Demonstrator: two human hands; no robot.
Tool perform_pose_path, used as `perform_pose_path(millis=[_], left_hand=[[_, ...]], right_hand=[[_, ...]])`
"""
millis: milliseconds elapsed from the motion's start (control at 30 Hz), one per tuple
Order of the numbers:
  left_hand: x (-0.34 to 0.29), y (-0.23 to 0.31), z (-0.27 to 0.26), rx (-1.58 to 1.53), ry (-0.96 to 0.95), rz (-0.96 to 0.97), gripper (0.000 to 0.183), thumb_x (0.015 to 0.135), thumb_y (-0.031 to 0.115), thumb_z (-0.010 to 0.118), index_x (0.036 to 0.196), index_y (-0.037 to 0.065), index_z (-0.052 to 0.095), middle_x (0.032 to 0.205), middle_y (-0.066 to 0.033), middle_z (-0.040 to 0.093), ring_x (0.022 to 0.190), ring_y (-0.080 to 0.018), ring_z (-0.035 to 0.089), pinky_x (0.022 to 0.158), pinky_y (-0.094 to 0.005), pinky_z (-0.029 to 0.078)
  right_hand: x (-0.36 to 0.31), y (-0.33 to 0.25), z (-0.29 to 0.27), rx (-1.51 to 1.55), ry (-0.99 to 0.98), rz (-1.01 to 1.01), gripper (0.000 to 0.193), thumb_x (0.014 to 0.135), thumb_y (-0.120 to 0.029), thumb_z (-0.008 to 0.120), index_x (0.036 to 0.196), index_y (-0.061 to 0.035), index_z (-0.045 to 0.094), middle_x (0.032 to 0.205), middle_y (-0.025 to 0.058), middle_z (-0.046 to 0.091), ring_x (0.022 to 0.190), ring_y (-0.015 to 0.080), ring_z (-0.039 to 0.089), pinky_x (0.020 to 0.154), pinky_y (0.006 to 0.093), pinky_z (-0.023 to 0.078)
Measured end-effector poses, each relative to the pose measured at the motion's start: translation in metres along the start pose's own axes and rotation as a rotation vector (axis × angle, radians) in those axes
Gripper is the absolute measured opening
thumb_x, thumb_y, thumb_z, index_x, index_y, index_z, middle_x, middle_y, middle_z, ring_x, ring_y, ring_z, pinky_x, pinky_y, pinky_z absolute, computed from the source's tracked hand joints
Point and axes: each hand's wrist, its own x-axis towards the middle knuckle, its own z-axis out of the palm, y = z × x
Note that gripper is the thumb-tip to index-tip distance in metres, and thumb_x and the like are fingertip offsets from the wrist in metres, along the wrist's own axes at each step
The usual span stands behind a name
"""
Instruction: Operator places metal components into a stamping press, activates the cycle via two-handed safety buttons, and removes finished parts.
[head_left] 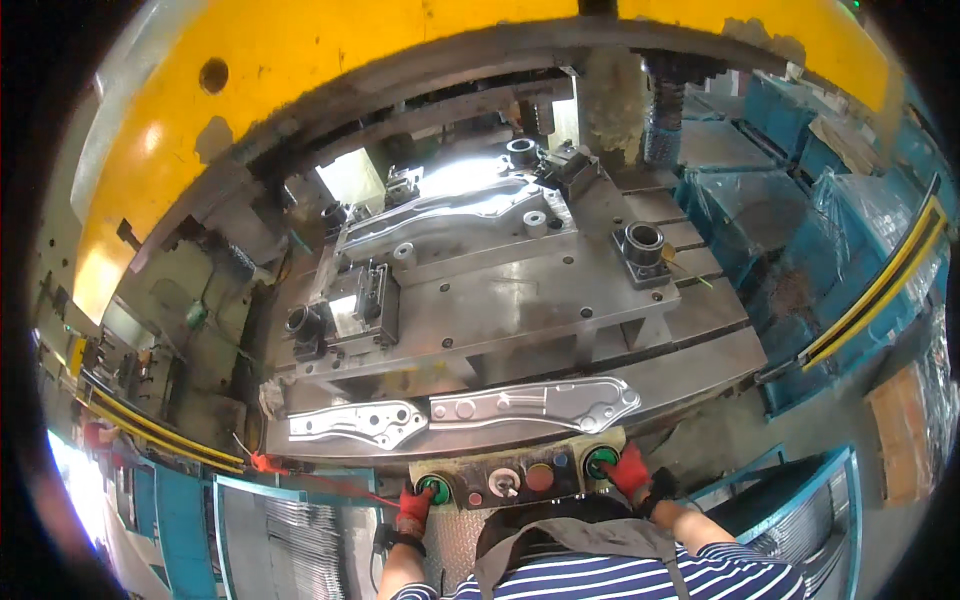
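Both my hands, in red gloves with dark fingertips, are at a control panel [520,476] in front of the press. My left hand [414,506] has its fingers bent in at the green push button [434,489] on the panel's left end. At the right end, my right hand [630,473] curls its fingers onto another green push button [601,461]. Just beyond the panel, two long stamped metal parts, a shorter one [360,423] and a longer one [535,401], lie end to end on the press bed. A shiny formed metal piece [450,215] sits on the die [510,300].
A yellow press frame [330,50] arches overhead. Guide posts, one being a round post [643,243], stand on the die. Yellow-black bars [880,285] flank both sides. Blue racks with stacked metal parts [290,540] stand beside me; blue bins [750,210] are at far right.
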Motion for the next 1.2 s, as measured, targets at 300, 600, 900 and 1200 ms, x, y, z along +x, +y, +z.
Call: perform_pose_path(millis=[300, 600, 900, 1200], left_hand=[[0.011, -0.017, -0.001, 0.038, 0.092, -0.073, 0.084, 0.075, 0.016, 0.079, 0.142, -0.005, 0.033, 0.135, -0.0195, 0.051, 0.120, -0.0277, 0.053, 0.102, -0.0366, 0.043], [0.005, -0.010, -0.001, 0.082, 0.042, 0.004, 0.079, 0.075, 0.014, 0.078, 0.140, -0.005, 0.036, 0.131, -0.0182, 0.055, 0.119, -0.0268, 0.054, 0.100, -0.0359, 0.044], [-0.012, 0.012, 0.001, 0.183, 0.053, -0.026, 0.057, 0.077, 0.018, 0.076, 0.124, -0.003, 0.051, 0.114, -0.0144, 0.064, 0.105, -0.0258, 0.060, 0.088, -0.0367, 0.050], [-0.013, 0.032, 0.003, 0.466, 0.159, 0.227, 0.079, 0.071, 0.023, 0.079, 0.135, -0.005, 0.041, 0.115, -0.0223, 0.060, 0.107, -0.0341, 0.059, 0.093, -0.0406, 0.047]], right_hand=[[0.004, -0.008, -0.007, 0.087, -0.053, -0.016, 0.051, 0.075, -0.025, 0.076, 0.115, -0.0007, 0.055, 0.110, 0.0222, 0.063, 0.106, 0.0405, 0.058, 0.088, 0.0467, 0.048], [-0.002, -0.011, -0.009, -0.134, -0.044, -0.037, 0.068, 0.079, -0.044, 0.071, 0.119, 0.0064, 0.047, 0.110, 0.0269, 0.061, 0.103, 0.0430, 0.058, 0.087, 0.0488, 0.048], [0.017, -0.103, -0.090, -0.452, -0.459, -0.444, 0.058, 0.079, -0.046, 0.067, 0.116, -0.0019, 0.056, 0.094, 0.0234, 0.064, 0.085, 0.0404, 0.064, 0.076, 0.0465, 0.052], [0.093, -0.237, 0.004, -0.729, -0.292, -0.843, 0.087, 0.069, -0.041, 0.075, 0.144, -0.0160, 0.039, 0.136, 0.0276, 0.039, 0.127, 0.0470, 0.034, 0.107, 0.0610, 0.024]])
